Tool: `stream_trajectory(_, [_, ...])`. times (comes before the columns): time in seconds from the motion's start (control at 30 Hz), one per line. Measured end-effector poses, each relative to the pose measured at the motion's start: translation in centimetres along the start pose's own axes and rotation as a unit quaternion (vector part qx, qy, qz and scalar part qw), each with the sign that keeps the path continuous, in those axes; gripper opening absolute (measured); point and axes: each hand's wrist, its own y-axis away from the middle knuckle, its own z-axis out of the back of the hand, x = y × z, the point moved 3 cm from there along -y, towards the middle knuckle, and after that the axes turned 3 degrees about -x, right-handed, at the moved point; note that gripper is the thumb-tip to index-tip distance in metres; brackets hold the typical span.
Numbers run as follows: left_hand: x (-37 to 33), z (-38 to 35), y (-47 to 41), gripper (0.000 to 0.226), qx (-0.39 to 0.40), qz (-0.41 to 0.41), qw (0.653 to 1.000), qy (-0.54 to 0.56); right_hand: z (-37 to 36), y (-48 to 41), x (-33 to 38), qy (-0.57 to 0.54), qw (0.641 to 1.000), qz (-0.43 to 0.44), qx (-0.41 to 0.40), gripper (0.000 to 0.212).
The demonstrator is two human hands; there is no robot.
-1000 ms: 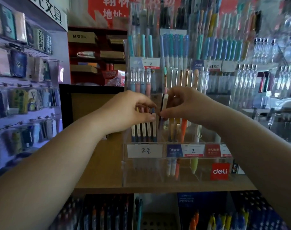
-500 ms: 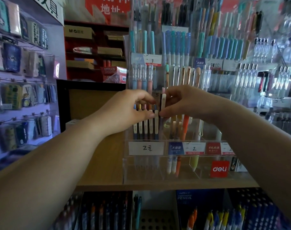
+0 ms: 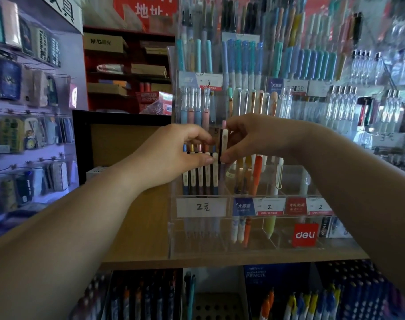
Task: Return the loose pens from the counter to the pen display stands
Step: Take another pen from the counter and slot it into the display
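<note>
Both forearms reach forward, converging. Left hand point(image 3: 180, 151) — thumb and fingers pinched. Right hand point(image 3: 254, 137) just beside it — fingers curled, pinching.

Two hands work at the stand: the left hand point(image 3: 178, 153) and the right hand point(image 3: 254, 137). One white pen point(image 3: 224, 144) sits pinched in the right. Five pens point(image 3: 200, 174) stand above the "2元" label point(image 3: 201, 207). One red deli sign point(image 3: 305, 234) shows.

Right hand point(image 3: 254, 137) pinches a cream pen point(image 3: 224, 144) upright; left hand point(image 3: 176, 153) touches racked pens point(image 3: 200, 174).
</note>
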Motion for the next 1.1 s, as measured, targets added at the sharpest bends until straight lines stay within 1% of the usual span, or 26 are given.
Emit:
stream_trajectory(0.13, [-0.14, 0.01, 0.07, 0.028, 0.002, -0.007, 1.0, 0.008, -0.04, -0.09, 0.19, 0.027, 0.999, -0.001, 0.019, 0.028])
stream_trajectory(0.27, [-0.11, 0.01, 0.15, 0.028, 0.002, -0.008, 1.0, 0.009, -0.05, -0.05, 0.26, 0.022, 0.999, -0.003, 0.024, 0.027])
stream_trajectory(0.37, [-0.13, 0.04, 0.17, 0.027, 0.004, -0.008, 1.0, 0.01, -0.07, -0.01, 0.12, -0.002, 1.0, -0.003, 0.025, 0.028])
stream_trajectory(0.47, [-0.13, 0.03, 0.2, 0.028, 0.0, -0.006, 1.0, 0.018, -0.31, -0.04, -0.14, -0.018, 1.0, -0.001, 0.014, 0.028])
stream_trajectory(0.67, [-0.17, -0.1, 0.42, 0.03, -0.007, 0.005, 0.999, 0.039, -0.65, 0.16, -0.23, 0.004, 1.0, 0.007, -0.026, 0.028])
stream_trajectory(0.8, [-0.04, -0.16, 0.42, 0.033, -0.005, 0.011, 0.999, 0.053, -0.46, 0.23, 0.23, 0.037, 0.999, -0.004, -0.009, 0.027])
stream_trajectory(0.9, [-0.25, -0.08, 0.4, 0.029, 0.002, -0.008, 0.999, 0.046, -0.23, 0.23, 0.54, 0.042, 0.999, -0.023, 0.01, 0.026])
stream_trajectory(1.0, [-0.38, 0.03, 0.41, 0.027, 0.005, -0.015, 0.999, 0.04, -0.31, 0.36, 0.44, 0.037, 0.999, -0.032, 0.003, 0.023])
stream_trajectory(1.1, [-0.41, -0.06, 0.43, 0.025, 0.006, -0.014, 0.999, 0.035, -0.54, 0.61, 0.45, 0.033, 0.999, -0.018, -0.017, 0.021])
